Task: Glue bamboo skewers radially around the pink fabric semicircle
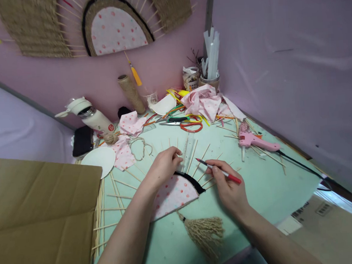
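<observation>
My right hand (229, 184) grips a red marker pen (223, 171), its red tip pointing left beside the thin wooden sticks (206, 151). My left hand (168, 164) has its fingers bent at a clear ruler (188, 152), which lies among the sticks; finger and thumb seem to hold its left edge. Under my left forearm is a half-circle panel (177, 192) of pink dotted fabric with a black curved rim (194, 181). Sticks fan outward from that rim. A jute tassel (204, 234) lies just below the panel.
Scissors (190, 127) and crumpled pink fabric (202, 102) lie toward the back. A pink glue gun (257, 139) with a black cord rests at right. Cardboard (43, 213) covers the left side, near a white bottle (95, 117). A similar finished fan (117, 29) hangs on the wall.
</observation>
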`<state>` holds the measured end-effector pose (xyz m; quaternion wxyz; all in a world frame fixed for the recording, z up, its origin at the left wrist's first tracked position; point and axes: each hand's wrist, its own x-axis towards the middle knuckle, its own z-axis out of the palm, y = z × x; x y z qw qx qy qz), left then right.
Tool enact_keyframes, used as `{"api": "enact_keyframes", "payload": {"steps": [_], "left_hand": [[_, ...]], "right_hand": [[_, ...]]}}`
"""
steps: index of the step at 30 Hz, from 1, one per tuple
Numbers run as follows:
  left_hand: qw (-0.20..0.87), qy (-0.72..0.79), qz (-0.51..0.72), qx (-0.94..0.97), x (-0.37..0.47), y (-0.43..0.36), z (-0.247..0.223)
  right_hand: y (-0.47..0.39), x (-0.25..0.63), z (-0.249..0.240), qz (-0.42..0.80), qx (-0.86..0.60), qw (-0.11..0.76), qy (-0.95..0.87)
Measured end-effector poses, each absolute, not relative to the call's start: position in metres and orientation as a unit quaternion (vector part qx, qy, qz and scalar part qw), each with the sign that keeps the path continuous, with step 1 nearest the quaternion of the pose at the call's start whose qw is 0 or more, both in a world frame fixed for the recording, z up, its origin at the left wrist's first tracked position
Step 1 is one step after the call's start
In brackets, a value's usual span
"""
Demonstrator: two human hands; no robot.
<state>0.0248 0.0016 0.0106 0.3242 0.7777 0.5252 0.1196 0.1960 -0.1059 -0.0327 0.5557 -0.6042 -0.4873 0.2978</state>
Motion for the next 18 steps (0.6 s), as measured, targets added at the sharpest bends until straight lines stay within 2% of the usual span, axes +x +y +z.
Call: {"api": "enact_keyframes", "payload": {"steps": [6, 18], "left_hand": [[0.368, 0.466, 0.113, 0.797, 0.033, -0.006, 0.007], [0.345, 0.46, 0.063, 0.816, 0.035, -0.007, 0.006]], "right_hand": [[-0.125, 0.198, -0.034, 0.299, -0.623, 0.545, -0.475], [-0.137, 0.197, -0.036, 0.321, -0.627, 0.506, -0.497]]}}
